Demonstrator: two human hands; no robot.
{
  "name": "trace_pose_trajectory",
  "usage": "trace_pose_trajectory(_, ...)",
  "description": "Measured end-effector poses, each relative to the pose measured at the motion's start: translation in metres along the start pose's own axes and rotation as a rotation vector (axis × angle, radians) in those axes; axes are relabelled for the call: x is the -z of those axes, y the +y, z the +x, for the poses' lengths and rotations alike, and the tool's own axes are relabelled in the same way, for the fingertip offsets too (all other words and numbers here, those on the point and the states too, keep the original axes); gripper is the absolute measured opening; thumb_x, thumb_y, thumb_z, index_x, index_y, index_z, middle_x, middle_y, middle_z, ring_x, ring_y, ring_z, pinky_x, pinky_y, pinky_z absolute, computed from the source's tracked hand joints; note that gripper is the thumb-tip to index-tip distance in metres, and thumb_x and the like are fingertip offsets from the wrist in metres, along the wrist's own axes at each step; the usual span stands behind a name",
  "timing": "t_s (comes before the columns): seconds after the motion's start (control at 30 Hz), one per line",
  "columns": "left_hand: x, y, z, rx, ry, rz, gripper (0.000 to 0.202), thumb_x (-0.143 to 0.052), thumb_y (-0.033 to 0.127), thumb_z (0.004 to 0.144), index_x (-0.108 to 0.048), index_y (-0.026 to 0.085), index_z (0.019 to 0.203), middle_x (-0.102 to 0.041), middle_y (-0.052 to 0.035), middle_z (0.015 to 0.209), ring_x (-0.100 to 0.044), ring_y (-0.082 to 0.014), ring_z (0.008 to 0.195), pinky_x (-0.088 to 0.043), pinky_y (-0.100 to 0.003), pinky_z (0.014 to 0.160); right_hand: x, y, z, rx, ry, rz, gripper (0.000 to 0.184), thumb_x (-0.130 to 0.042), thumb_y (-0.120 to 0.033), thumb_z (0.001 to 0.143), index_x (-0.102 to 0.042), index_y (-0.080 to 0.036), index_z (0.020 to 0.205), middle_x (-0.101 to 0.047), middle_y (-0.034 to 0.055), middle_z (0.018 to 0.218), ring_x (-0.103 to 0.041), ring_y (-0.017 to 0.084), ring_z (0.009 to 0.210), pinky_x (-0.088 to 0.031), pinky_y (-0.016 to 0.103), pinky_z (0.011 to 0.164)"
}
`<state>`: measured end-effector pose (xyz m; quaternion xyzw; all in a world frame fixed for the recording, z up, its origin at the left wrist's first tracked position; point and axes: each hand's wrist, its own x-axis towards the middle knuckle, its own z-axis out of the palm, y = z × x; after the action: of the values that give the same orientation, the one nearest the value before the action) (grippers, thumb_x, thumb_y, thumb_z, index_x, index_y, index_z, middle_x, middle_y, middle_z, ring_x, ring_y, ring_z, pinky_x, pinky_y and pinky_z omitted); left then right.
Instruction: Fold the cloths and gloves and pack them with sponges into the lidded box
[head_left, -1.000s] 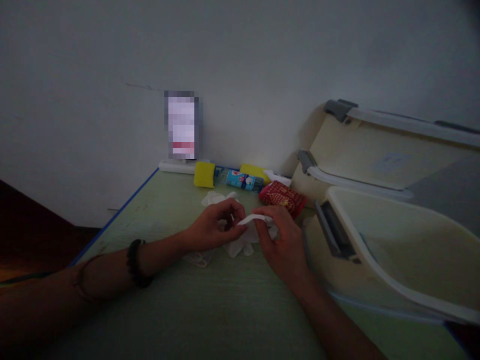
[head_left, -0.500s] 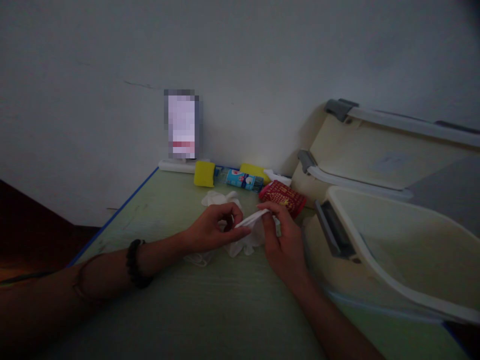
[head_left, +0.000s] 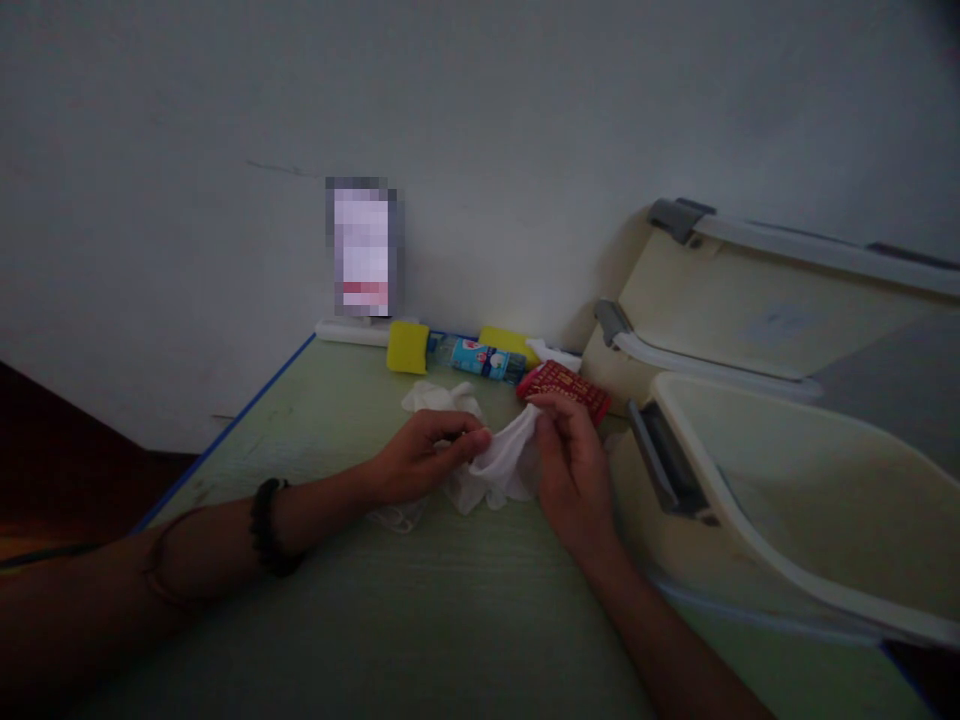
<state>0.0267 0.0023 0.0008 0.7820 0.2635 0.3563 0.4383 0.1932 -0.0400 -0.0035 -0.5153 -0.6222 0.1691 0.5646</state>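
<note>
A thin, soft white tissue (head_left: 506, 455) is stretched between my hands over the middle of the table. My left hand (head_left: 427, 455) pinches its left end between thumb and fingers. At its right end my right hand (head_left: 574, 460) grips the upper edge between thumb and fingertips. The sheet sags in folds between them, and its lower part hangs close to the tabletop. Behind my left hand lies more crumpled white material (head_left: 442, 398), partly hidden by the hand. A thin whitish piece (head_left: 401, 515) lies just below my left wrist.
A red packet with gold print (head_left: 566, 390) lies behind my right hand. Along the wall are a plastic bottle with a blue label (head_left: 487, 360), a yellow block (head_left: 407, 348) and a blurred upright screen (head_left: 365, 245). On the right stands a cream bin (head_left: 637, 490) with its lid (head_left: 735, 290) raised.
The tissue has gone from a narrow folded edge to a wider, sagging sheet. My left fingers have closed in on its end, and my right fingertips have risen slightly.
</note>
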Motion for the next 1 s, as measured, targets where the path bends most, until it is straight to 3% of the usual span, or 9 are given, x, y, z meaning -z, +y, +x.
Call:
trace_pose_trajectory(0.2,0.000,-0.001,-0.001,-0.031,-0.054,-0.066,0.022,-0.051,0.036,0.078,-0.048,0.015,0.074,-0.045,0.0017,0.067,-0.042,-0.0089,0.057,-0.036,-0.021,0.051,0.002,-0.003,-0.002,0.077,-0.040,-0.091,0.019,-0.041,-0.021,0.084,-0.053,-0.022,0.099,-0.061,0.0045,0.094,-0.057,0.017,0.085,-0.045,0.032,0.073)
trace_pose_trajectory(0.37,0.000,-0.001,-0.003,-0.017,-0.077,0.032,0.022,-0.060,0.030,0.071,-0.044,0.016,0.078,-0.044,0.0022,0.072,-0.042,-0.0076,0.057,-0.038,-0.020,0.049,0.002,-0.004,0.000,0.104,0.007,-0.123,0.024,-0.038,-0.019,0.086,-0.052,-0.021,0.105,-0.059,0.0066,0.105,-0.054,0.019,0.098,-0.043,0.036,0.083)
trace_pose_trajectory(0.53,-0.003,-0.005,-0.003,-0.088,0.060,0.113,0.013,-0.054,0.023,0.076,-0.045,0.017,0.081,-0.047,0.0008,0.074,-0.045,-0.0091,0.062,-0.041,-0.021,0.052,0.007,-0.004,0.005,0.278,-0.043,-0.170,0.039,-0.033,-0.008,0.083,-0.049,-0.025,0.114,-0.054,0.0051,0.112,-0.049,0.018,0.107,-0.039,0.041,0.091)
trace_pose_trajectory(0.67,-0.005,-0.009,-0.002,-0.188,0.210,0.138,0.014,-0.050,0.018,0.079,-0.043,0.018,0.091,-0.049,-0.0012,0.081,-0.049,-0.0105,0.068,-0.043,-0.022,0.056,0.011,-0.005,0.006,0.356,-0.075,-0.226,0.035,-0.035,-0.004,0.080,-0.059,-0.025,0.095,-0.050,0.0049,0.107,-0.050,0.018,0.102,-0.042,0.039,0.087)
trace_pose_trajectory(0.83,-0.003,-0.008,-0.002,-0.311,0.189,0.280,0.011,-0.047,0.011,0.079,-0.047,0.018,0.089,-0.051,-0.0004,0.078,-0.048,-0.0098,0.067,-0.041,-0.021,0.058,0.011,-0.008,0.006,0.354,-0.073,-0.247,0.032,-0.036,-0.004,0.079,-0.055,-0.024,0.095,-0.051,0.0057,0.102,-0.050,0.019,0.101,-0.042,0.041,0.087)
trace_pose_trajectory(1.0,-0.003,-0.006,-0.002,-0.280,0.202,0.365,0.011,-0.048,0.012,0.078,-0.047,0.017,0.088,-0.052,-0.0002,0.076,-0.045,-0.0083,0.060,-0.040,-0.020,0.053,0.010,-0.008,0.006,0.367,-0.079,-0.298,0.032,-0.036,-0.003,0.079,-0.057,-0.023,0.093,-0.048,0.0061,0.103,-0.049,0.019,0.100,-0.043,0.040,0.086)
